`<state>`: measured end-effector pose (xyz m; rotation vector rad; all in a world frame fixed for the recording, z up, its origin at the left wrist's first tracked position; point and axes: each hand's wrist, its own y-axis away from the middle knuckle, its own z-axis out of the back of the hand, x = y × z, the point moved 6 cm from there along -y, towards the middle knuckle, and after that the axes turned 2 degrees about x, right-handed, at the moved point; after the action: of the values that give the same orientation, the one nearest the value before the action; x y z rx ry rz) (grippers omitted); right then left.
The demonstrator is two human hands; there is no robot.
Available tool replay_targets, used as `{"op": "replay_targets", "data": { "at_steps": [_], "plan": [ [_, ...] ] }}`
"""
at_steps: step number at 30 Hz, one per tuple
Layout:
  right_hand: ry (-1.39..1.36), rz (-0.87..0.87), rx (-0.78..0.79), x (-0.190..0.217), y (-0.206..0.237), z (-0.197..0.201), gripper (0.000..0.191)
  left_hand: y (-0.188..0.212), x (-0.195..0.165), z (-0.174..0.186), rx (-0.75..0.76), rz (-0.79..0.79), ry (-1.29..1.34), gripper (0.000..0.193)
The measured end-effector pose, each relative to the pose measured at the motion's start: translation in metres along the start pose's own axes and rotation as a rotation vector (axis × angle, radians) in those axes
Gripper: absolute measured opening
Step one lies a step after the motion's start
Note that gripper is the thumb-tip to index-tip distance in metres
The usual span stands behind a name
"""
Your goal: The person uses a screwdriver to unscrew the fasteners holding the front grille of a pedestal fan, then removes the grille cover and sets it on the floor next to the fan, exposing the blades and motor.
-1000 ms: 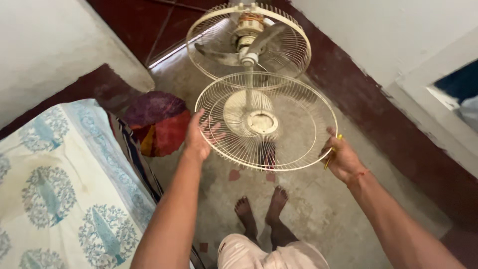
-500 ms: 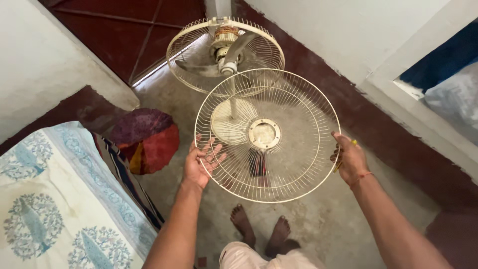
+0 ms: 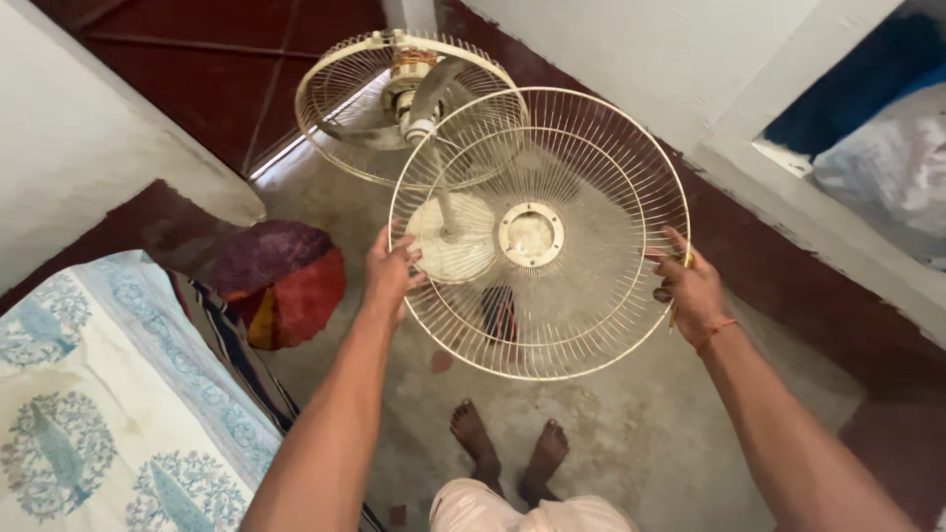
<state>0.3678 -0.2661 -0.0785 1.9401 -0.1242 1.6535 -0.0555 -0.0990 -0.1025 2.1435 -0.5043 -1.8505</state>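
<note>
Head view, front grille: we hold the round cream wire fan guard point(image 3: 540, 234) in the air, detached, just in front of and partly overlapping the fan.
Head view, left hand: our left hand point(image 3: 389, 271) grips the guard's left rim, fingers curled through the wires and closed on them.
Head view, right hand: our right hand point(image 3: 690, 288) pinches the right rim between thumb and fingers; a small yellow item sits in that hand, too small for us to identify.
Head view, fan: the pedestal fan point(image 3: 409, 103) stands tilted toward us with its rear cage and blades exposed.
Head view, surroundings: a patterned bed sheet point(image 3: 89, 394) lies at our left, a round red-purple cushion point(image 3: 281, 281) on the floor, and our bare feet point(image 3: 507, 448) below the guard.
Risk, slip: we judge the thin rim could slide from the right pinch and drop toward our feet.
Risk, snag: we judge the wires could catch the bare blades and bend.
Risk, tip: a knock could topple the fan.
</note>
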Motion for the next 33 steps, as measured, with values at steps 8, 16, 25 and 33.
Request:
{"op": "replay_targets", "data": {
  "at_steps": [8, 16, 25, 33],
  "plan": [
    [0.0, 0.061, -0.138, 0.011, 0.003, 0.028, 0.055, -0.015, -0.018, -0.04, 0.074, -0.031, -0.015, 0.063],
    [0.007, 0.066, -0.276, 0.006, 0.004, 0.059, 0.05, -0.038, -0.017, -0.079, 0.14, 0.034, -0.022, 0.066],
    [-0.003, 0.055, -0.409, 0.005, 0.0, 0.102, 0.048, -0.069, -0.009, -0.144, 0.258, 0.054, -0.05, 0.07],
    [-0.03, 0.086, -0.451, 0.003, -0.051, 0.146, 0.041, -0.095, 0.011, -0.202, 0.269, 0.104, -0.021, 0.068]
  ]
}}
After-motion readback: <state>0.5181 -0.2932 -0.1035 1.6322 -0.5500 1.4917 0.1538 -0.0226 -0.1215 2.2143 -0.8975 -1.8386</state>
